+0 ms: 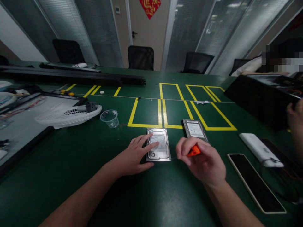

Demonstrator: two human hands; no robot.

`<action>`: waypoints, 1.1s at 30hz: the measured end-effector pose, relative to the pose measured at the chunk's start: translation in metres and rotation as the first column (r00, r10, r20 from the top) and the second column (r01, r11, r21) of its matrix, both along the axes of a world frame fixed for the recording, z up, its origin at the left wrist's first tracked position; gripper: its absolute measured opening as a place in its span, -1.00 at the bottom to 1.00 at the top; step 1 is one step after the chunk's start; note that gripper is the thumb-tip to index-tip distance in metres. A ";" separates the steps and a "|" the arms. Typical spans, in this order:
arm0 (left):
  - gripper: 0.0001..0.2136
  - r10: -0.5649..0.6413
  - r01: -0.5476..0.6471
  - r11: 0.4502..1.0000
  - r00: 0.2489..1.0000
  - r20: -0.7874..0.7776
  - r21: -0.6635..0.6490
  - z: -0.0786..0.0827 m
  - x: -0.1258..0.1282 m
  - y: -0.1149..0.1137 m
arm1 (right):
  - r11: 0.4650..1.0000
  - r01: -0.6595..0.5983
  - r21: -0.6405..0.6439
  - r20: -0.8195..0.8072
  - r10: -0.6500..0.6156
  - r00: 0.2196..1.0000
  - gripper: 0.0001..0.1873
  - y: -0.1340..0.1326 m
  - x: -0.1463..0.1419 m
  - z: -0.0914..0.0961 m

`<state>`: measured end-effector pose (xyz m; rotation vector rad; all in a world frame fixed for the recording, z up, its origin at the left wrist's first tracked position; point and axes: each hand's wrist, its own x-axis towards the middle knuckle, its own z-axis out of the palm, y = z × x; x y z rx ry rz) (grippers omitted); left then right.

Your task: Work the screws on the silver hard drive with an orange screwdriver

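Observation:
A silver hard drive [163, 148] lies label side up on the green table. My left hand [138, 153] rests on its left part, fingers spread, two of them across the label. My right hand [203, 159] is closed around the orange handle of a screwdriver [194, 151]. The thin shaft points left to the drive's lower right corner; whether the tip touches a screw is too small to tell. Behind my right hand a second hard drive [194, 128] lies on the table, partly covered by the hand.
A clear plastic cup [110, 118] and a white racket-shaped frame [68, 116] stand to the left. On the right lie a phone [257, 183] and a white power bank [260, 148] with a cable. Another person's hand [297, 121] is beside a black case [251, 101]. Yellow tape [144, 125] marks rectangles.

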<state>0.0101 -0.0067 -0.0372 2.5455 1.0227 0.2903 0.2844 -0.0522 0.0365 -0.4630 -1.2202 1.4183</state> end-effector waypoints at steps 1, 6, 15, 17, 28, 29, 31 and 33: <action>-0.15 0.000 0.000 1.000 1.000 -0.001 0.000 0.001 0.000 0.000 | 1.000 -0.002 0.008 0.007 0.002 1.000 -0.55 0.000 0.000 0.000; -0.15 -0.004 0.004 1.000 1.000 -0.017 0.009 0.002 0.001 -0.001 | 1.000 0.023 0.012 0.014 -0.023 1.000 -0.74 0.001 -0.001 -0.003; -0.15 -0.001 0.001 1.000 1.000 0.003 0.013 0.000 0.001 0.000 | 0.999 -0.013 0.039 0.016 0.012 1.000 -0.91 -0.001 0.000 -0.011; -0.16 -0.001 0.001 1.000 1.000 0.005 0.008 0.001 0.001 0.000 | 0.998 0.006 0.059 0.047 -0.009 0.999 -0.83 -0.002 0.000 -0.009; -0.14 0.001 -0.001 1.000 1.000 -0.011 0.008 0.004 0.002 -0.001 | 1.000 -0.008 0.019 0.003 0.008 1.000 -0.72 0.001 0.002 -0.005; -0.14 0.003 -0.003 1.000 1.000 -0.013 0.008 0.004 0.002 -0.001 | 1.000 -0.007 0.025 0.002 0.007 1.000 -0.78 0.001 0.001 -0.005; -0.13 0.006 -0.006 1.000 1.000 -0.015 0.007 0.004 0.002 -0.001 | 0.999 -0.008 0.035 -0.012 0.008 1.000 -0.85 0.002 0.000 -0.006; -0.13 0.004 -0.004 1.000 1.000 -0.015 0.007 0.003 0.001 -0.001 | 0.999 -0.023 0.038 -0.036 0.024 0.999 -0.90 0.002 -0.001 -0.007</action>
